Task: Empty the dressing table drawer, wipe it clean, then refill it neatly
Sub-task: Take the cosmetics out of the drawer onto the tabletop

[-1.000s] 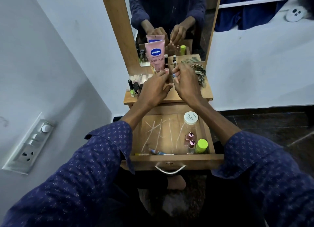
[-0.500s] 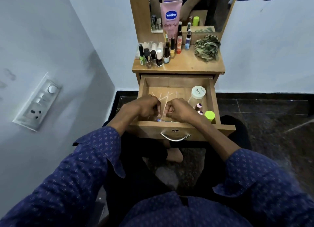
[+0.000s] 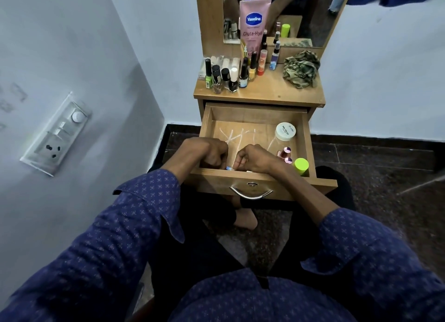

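**Both hands low in the open dressing table drawer**

A person in a dark blue patterned shirt sits facing a small wooden dressing table (image 3: pixel 277 93), seen from a head camera looking down. The drawer (image 3: pixel 255 177) is pulled out toward them, its metal handle (image 3: pixel 251 194) at the near edge.

Both hands are inside the drawer at its near edge, close together. The left hand (image 3: pixel 209 153) has its fingers curled under; what they hold, if anything, is hidden. The right hand (image 3: pixel 252 159) is also curled, its fingertips pinching at a small blue-tipped item (image 3: pixel 228 168) lying against the near wall of the drawer; whether it is actually gripped cannot be told.

On the drawer floor, thin white sticks (image 3: pixel 237 137) lie scattered just beyond the hands. On the right side of the drawer stand a clear jar with a white lid (image 3: pixel 285 130), two small bottles with pink metallic caps (image 3: pixel 286 154), and, nearest, a bottle with a lime green cap (image 3: pixel 301 165).

On the table top, a cluster of nail polish bottles (image 3: pixel 226 77) stands at the left, with a tall pink Vaseline tube (image 3: pixel 252 27) leaning against the mirror (image 3: pixel 313 13) behind them. A crumpled green patterned cloth (image 3: pixel 302 68) lies at the right.

A switch panel (image 3: pixel 56 133) is fixed to the wall on the left.
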`<state>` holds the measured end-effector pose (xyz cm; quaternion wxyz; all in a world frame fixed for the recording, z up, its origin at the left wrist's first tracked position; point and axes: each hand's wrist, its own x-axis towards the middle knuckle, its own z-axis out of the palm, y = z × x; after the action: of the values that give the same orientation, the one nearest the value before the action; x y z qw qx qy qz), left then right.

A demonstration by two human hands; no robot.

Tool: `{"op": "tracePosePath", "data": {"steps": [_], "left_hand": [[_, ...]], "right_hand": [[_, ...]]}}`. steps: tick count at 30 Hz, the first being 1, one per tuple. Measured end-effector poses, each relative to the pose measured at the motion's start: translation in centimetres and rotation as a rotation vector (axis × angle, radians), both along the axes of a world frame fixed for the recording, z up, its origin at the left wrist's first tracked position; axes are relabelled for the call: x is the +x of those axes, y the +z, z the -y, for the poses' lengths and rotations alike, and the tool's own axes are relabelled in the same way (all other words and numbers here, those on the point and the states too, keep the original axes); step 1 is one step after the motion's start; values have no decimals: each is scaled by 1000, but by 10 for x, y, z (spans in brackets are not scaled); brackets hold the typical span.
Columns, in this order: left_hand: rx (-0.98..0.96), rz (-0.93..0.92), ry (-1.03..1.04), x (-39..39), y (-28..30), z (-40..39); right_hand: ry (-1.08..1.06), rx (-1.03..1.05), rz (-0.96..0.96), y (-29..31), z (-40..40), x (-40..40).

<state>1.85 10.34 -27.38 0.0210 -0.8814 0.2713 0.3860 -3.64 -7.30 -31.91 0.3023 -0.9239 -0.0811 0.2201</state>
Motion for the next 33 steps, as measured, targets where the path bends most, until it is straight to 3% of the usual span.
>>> {"op": "tracePosePath", "data": {"steps": [8,19,25,33], "left_hand": [[16,-36,48,-2,6,1],[83,-93,71,2,11,3],[-175,-85,187,11,12,0],[-487,194,173,18,23,-4]], "right_hand": [[3,14,-35,-2,1,1],[-141,26,75,-3,2,-2],[-265,73,241,1,3,-4],[-426,196,433,14,3,-8]]}}
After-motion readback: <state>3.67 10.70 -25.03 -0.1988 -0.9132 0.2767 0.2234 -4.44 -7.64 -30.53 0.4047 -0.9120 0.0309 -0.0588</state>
